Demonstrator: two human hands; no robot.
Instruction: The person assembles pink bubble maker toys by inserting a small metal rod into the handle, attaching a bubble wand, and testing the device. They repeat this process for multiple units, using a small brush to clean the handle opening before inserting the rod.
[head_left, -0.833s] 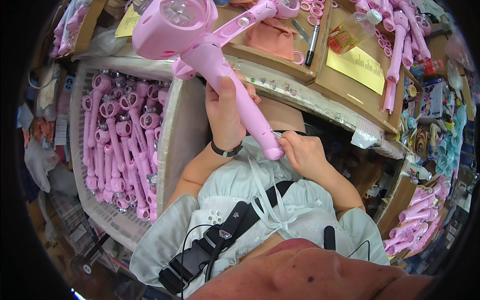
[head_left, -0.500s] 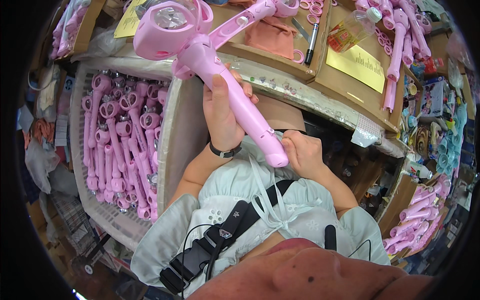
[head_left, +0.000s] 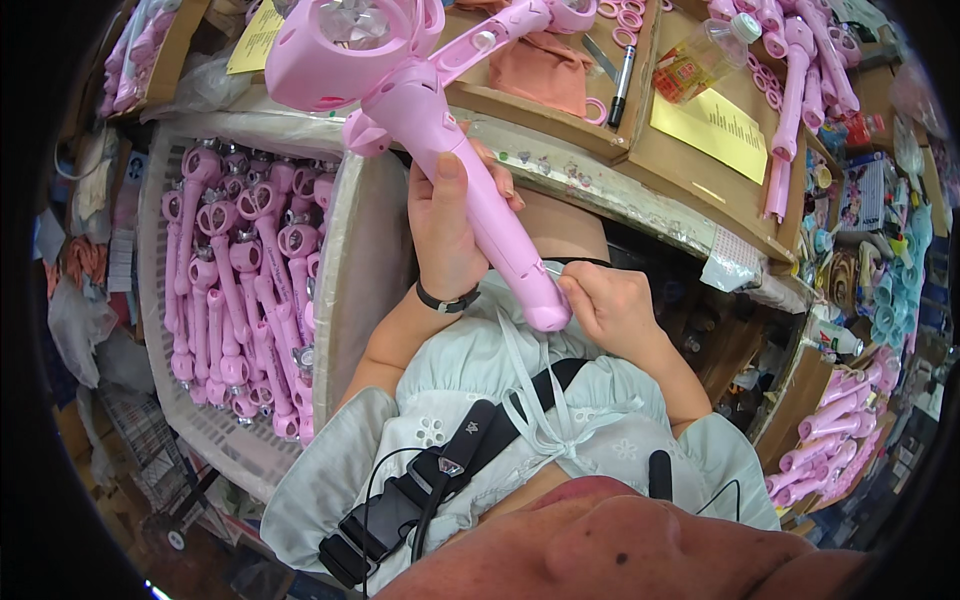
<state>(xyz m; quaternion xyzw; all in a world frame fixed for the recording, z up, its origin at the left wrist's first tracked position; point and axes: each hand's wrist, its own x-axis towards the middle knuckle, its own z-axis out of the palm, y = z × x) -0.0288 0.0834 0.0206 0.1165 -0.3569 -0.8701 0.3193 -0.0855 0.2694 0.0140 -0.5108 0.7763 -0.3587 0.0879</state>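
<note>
A large pink toy wand (head_left: 490,215) slants across the middle, its hollow round head with a clear faceted gem at the upper left. My left hand (head_left: 445,230) is closed around the upper part of its handle, thumb lying along the near side. At the handle's rounded lower end, my right hand (head_left: 610,305) is closed in a pinch beside a small slot. Something thin and pale shows between those fingertips and the handle, too small to make out.
A grey-white basket (head_left: 345,300) packed with pink wands stands at the left. On the cardboard-lined bench are an orange cloth (head_left: 540,75), a marker (head_left: 623,85), a bottle (head_left: 705,60), a yellow paper (head_left: 715,130) and pink rings. More pink handles (head_left: 830,425) lie at right.
The wand's head has risen slightly and looks larger. My right hand has shifted slightly along the handle's end, and a pale sliver now shows by its fingertips. My left hand keeps its grip.
</note>
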